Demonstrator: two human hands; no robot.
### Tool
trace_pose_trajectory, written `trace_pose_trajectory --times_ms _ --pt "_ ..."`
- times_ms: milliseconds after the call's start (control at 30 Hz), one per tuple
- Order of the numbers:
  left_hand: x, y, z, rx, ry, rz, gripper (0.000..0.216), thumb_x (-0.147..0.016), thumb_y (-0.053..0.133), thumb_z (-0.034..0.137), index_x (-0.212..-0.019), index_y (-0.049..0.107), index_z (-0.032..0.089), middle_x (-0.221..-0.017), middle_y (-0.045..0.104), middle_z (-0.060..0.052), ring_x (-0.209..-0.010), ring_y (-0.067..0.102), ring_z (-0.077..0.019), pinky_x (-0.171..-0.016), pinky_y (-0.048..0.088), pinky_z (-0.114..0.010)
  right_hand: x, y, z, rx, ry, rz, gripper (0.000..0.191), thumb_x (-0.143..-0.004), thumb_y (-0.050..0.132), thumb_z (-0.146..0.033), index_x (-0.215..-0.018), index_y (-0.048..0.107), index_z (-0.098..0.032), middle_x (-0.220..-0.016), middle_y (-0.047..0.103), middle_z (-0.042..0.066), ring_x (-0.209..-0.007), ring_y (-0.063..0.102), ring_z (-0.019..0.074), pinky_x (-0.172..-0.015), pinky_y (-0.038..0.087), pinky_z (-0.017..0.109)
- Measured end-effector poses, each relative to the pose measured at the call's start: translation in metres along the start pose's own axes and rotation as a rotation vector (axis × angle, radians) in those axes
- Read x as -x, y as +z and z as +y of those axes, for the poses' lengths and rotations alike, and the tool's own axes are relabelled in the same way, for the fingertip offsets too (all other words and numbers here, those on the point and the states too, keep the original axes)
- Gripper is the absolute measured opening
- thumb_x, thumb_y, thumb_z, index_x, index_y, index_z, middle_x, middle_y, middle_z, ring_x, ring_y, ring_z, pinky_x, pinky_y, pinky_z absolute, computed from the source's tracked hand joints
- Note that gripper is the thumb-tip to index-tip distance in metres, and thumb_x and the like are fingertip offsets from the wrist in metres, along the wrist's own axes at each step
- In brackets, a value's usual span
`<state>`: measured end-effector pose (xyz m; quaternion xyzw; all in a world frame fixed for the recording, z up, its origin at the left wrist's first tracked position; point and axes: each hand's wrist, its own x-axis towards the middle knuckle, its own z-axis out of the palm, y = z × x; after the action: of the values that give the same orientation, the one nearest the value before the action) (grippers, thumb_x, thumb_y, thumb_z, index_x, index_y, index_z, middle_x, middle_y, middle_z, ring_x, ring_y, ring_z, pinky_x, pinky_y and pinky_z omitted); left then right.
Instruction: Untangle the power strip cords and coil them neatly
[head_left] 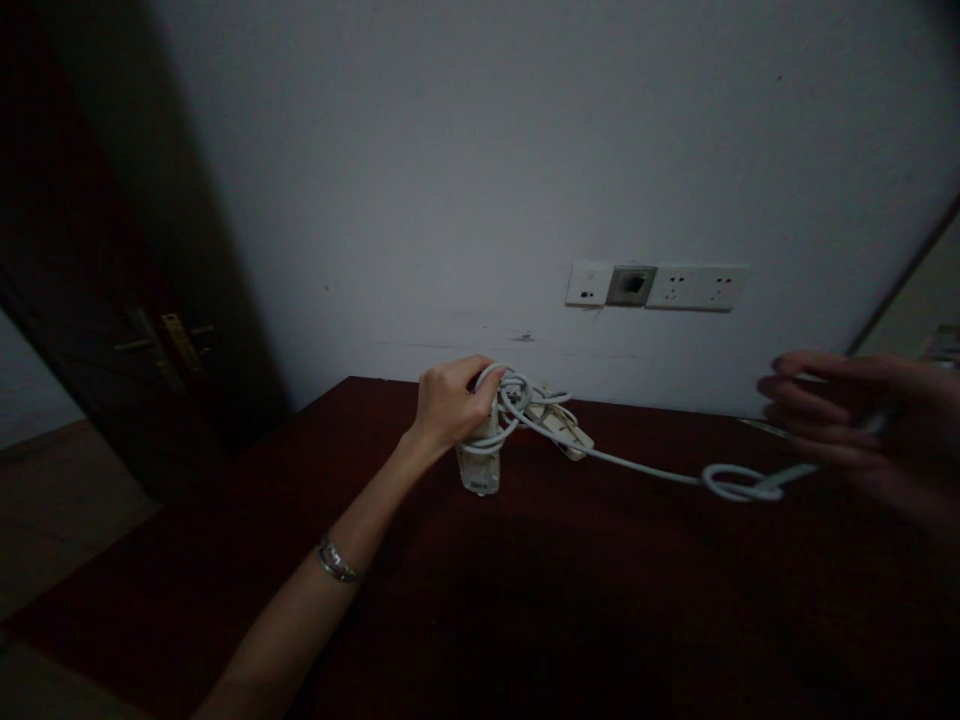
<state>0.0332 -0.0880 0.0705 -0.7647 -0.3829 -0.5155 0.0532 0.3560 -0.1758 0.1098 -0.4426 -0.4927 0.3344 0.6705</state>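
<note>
Power strip (480, 474) looked off-white, grubby, pale cord (645, 467) looped messily round it, near the desk's (570, 580) rear. Left hand (452, 400) clasped strip and coils; right hand (862, 410) blurred, couldn't tell its grip.

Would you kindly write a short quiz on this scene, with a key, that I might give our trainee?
1. On which of the person's sides does the bracelet show: A) left; B) right; C) both?
2. True or false: the left grip is on the coiled part of the cord.
3. Fill the gap: just to the left of the blurred right grip, the cord forms a ____.

Key: 1. A; 2. True; 3. loop.
</note>
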Motion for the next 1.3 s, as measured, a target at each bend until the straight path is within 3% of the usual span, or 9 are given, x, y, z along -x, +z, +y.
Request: trace_pose_trajectory --times_ms 67,133,267,433,600,800,900,1067,1300 --pt "0.003 0.000 0.006 -0.044 0.029 -0.008 0.027 -0.084 0.049 0.036 -0.084 0.069 0.018 -0.081 0.069 -0.008 -0.070 0.059 -0.0154 -0.067 0.040 -0.028 0.007 0.031 0.008 -0.051 0.265 -0.121 0.018 -0.073 0.057 -0.029 -0.060 0.058 -0.016 -0.045 0.033 -0.004 -0.032 0.019 0.0011 -0.034 0.001 0.021" --pt "0.006 0.000 0.010 -0.075 0.058 -0.022 0.027 -0.084 0.048 0.035 -0.086 0.069 0.018 -0.083 0.069 -0.008 -0.073 0.060 -0.0165 -0.068 0.040 -0.028 0.017 0.059 0.021 -0.053 0.303 -0.153 0.021 -0.068 0.065 -0.036 -0.067 0.061 -0.016 -0.045 0.031 -0.007 -0.034 0.018 0.0004 -0.033 0.006 0.018" --pt "0.011 0.004 0.020 -0.083 0.125 -0.054 0.028 -0.085 0.047 0.034 -0.086 0.068 0.017 -0.081 0.069 -0.008 -0.069 0.060 -0.0157 -0.065 0.039 -0.028 0.033 0.097 0.047 0.062 0.152 -0.120 0.035 -0.058 0.075 -0.040 -0.082 0.066 -0.015 -0.048 0.039 -0.006 -0.039 0.030 0.0038 -0.036 0.020 0.018" --pt "0.020 0.010 0.036 -0.027 0.203 -0.065 0.026 -0.086 0.046 0.031 -0.088 0.068 0.016 -0.079 0.069 -0.007 -0.068 0.060 -0.0148 -0.065 0.040 -0.027 0.041 0.119 0.067 0.186 -0.068 -0.121 0.032 -0.059 0.074 -0.036 -0.079 0.062 -0.015 -0.046 0.028 -0.009 -0.043 0.026 0.0045 -0.042 0.022 0.020" --pt "0.025 0.015 0.044 0.116 0.179 -0.082 0.025 -0.085 0.048 0.030 -0.087 0.067 0.015 -0.079 0.068 -0.007 -0.067 0.059 -0.0136 -0.066 0.042 -0.026 0.047 0.122 0.068 0.248 -0.211 -0.084 0.022 -0.065 0.069 -0.033 -0.073 0.058 -0.016 -0.047 0.030 -0.009 -0.044 0.028 0.0052 -0.043 0.026 0.020" --pt "0.013 0.014 0.030 0.381 -0.142 -0.075 0.026 -0.082 0.051 0.035 -0.074 0.065 0.015 -0.067 0.063 -0.002 -0.061 0.054 -0.0117 -0.060 0.040 -0.024 0.048 0.113 0.061 0.215 -0.282 -0.001 0.017 -0.065 0.068 -0.028 -0.073 0.059 -0.017 -0.048 0.032 -0.008 -0.044 0.031 0.0055 -0.041 0.027 0.020" --pt "0.004 0.011 0.016 0.535 -0.276 -0.055 0.024 -0.076 0.055 0.036 -0.067 0.063 0.015 -0.062 0.060 -0.001 -0.060 0.052 -0.0118 -0.057 0.040 -0.024 0.044 0.106 0.056 0.085 -0.190 0.008 0.019 -0.064 0.068 -0.026 -0.078 0.058 -0.018 -0.048 0.033 -0.008 -0.041 0.031 0.0049 -0.038 0.026 0.018" --pt "-0.005 0.003 -0.003 0.783 -0.418 -0.172 0.027 -0.070 0.058 0.042 -0.068 0.061 0.015 -0.053 0.056 0.000 -0.046 0.048 -0.0108 -0.046 0.037 -0.025 0.030 0.091 0.046 -0.239 0.036 0.020 0.019 -0.063 0.068 -0.023 -0.073 0.052 -0.020 -0.046 0.030 -0.010 -0.035 0.020 0.0020 -0.030 0.016 0.015" --pt "-0.010 -0.005 -0.023 1.150 -0.430 -0.138 0.031 -0.073 0.049 0.048 -0.060 0.049 0.020 -0.042 0.040 0.002 -0.037 0.042 -0.0107 -0.041 0.034 -0.028 0.002 0.068 0.059 -0.531 0.359 -0.051 0.030 -0.065 0.066 -0.017 -0.063 0.036 -0.021 -0.045 0.018 -0.012 -0.034 0.009 0.0019 -0.024 0.010 0.013"
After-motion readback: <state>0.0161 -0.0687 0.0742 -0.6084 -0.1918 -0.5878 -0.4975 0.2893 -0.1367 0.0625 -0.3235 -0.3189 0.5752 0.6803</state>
